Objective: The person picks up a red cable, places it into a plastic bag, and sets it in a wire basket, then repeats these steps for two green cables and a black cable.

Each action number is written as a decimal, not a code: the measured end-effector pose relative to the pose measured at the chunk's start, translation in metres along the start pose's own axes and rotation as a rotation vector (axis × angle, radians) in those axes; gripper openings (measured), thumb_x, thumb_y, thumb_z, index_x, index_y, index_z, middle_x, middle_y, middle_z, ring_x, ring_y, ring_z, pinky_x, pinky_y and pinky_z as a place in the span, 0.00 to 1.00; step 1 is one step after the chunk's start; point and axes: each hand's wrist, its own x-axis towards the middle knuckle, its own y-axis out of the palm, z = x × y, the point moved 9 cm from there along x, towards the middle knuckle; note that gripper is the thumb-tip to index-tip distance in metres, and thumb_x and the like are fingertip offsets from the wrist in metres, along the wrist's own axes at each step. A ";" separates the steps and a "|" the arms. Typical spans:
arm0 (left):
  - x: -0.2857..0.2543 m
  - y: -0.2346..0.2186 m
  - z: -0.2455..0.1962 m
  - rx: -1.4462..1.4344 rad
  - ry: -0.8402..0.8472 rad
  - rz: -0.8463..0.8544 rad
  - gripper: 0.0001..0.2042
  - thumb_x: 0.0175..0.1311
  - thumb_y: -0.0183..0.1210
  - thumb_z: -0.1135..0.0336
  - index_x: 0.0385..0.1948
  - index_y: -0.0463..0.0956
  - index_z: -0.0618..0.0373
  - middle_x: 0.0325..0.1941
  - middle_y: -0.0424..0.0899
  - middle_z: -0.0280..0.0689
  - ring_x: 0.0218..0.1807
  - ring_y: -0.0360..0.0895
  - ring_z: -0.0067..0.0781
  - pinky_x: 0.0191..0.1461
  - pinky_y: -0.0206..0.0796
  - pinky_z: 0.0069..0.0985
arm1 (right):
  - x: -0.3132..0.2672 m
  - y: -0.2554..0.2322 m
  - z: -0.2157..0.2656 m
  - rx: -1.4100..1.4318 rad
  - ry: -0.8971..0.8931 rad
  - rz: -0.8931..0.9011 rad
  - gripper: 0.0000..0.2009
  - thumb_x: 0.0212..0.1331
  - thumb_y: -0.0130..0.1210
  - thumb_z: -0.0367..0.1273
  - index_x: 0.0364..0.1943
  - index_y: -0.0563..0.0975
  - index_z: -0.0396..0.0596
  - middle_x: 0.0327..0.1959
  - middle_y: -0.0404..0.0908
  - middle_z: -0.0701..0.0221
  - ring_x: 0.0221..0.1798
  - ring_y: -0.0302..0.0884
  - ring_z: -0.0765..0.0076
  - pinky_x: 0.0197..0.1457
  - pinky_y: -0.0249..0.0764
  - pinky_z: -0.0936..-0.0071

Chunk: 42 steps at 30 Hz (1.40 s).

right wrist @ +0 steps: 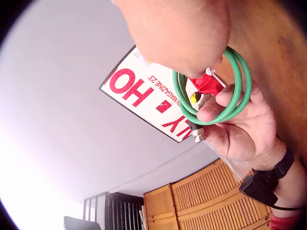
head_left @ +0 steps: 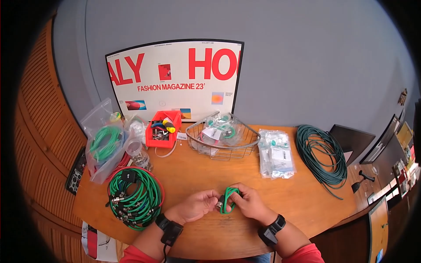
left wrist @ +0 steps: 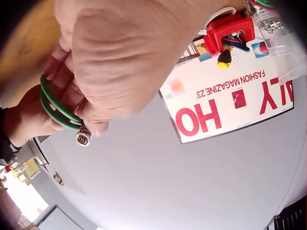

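A short green cable (head_left: pixel 226 202), wound in a small coil, is held between both hands above the table's front part. My left hand (head_left: pixel 199 207) pinches the cable near its silver metal connector (left wrist: pixel 83 137), thumb against fingers. My right hand (head_left: pixel 249 201) grips the other side of the coil. In the right wrist view the coil (right wrist: pixel 236 98) makes a double loop, and its connector (right wrist: pixel 197 134) sits by the left thumb and fingers (right wrist: pixel 240 139). The right fingertips are partly hidden.
A large bundle of green cables (head_left: pixel 133 197) lies left. Behind stand a bagged green cable (head_left: pixel 104 142), a red bin (head_left: pixel 163 139) with tools, and a wire basket (head_left: pixel 223 149). Clear packets (head_left: pixel 278 155) and a dark green cable coil (head_left: pixel 322 158) are at right.
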 end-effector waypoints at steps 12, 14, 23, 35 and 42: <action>-0.002 -0.025 -0.002 0.207 -0.050 -0.200 0.13 0.74 0.53 0.61 0.49 0.76 0.61 0.40 0.79 0.33 0.46 0.76 0.24 0.56 0.68 0.26 | -0.003 0.001 -0.007 -0.108 0.195 0.060 0.09 0.69 0.58 0.33 0.44 0.80 0.41 0.29 0.80 0.74 0.33 0.71 0.82 0.37 0.71 0.78; -0.001 -0.036 0.002 0.218 -0.101 -0.335 0.13 0.76 0.49 0.63 0.50 0.76 0.61 0.40 0.80 0.34 0.47 0.77 0.23 0.57 0.69 0.26 | -0.001 0.003 -0.032 -0.136 0.204 0.088 0.12 0.68 0.60 0.36 0.44 0.81 0.40 0.29 0.81 0.74 0.33 0.72 0.82 0.37 0.72 0.77; -0.008 -0.047 -0.006 0.616 -0.158 -0.561 0.14 0.73 0.53 0.66 0.52 0.75 0.65 0.40 0.82 0.38 0.41 0.84 0.27 0.38 0.77 0.29 | 0.009 -0.078 0.006 -0.527 -0.056 -0.281 0.15 0.62 0.64 0.36 0.46 0.79 0.39 0.32 0.84 0.63 0.35 0.81 0.63 0.41 0.77 0.67; -0.015 -0.021 -0.051 1.416 0.068 -0.666 0.13 0.63 0.60 0.64 0.44 0.83 0.60 0.39 0.82 0.45 0.41 0.81 0.43 0.46 0.73 0.33 | -0.006 -0.184 -0.021 -1.110 0.151 -0.693 0.19 0.54 0.64 0.39 0.47 0.80 0.42 0.50 0.83 0.55 0.54 0.78 0.44 0.58 0.73 0.52; -0.016 -0.026 -0.050 1.388 0.078 -0.689 0.11 0.61 0.61 0.66 0.43 0.82 0.60 0.40 0.83 0.43 0.42 0.82 0.42 0.48 0.74 0.34 | -0.020 -0.195 0.018 -0.928 0.221 -0.861 0.08 0.63 0.59 0.34 0.37 0.83 0.45 0.43 0.85 0.58 0.50 0.80 0.48 0.52 0.75 0.57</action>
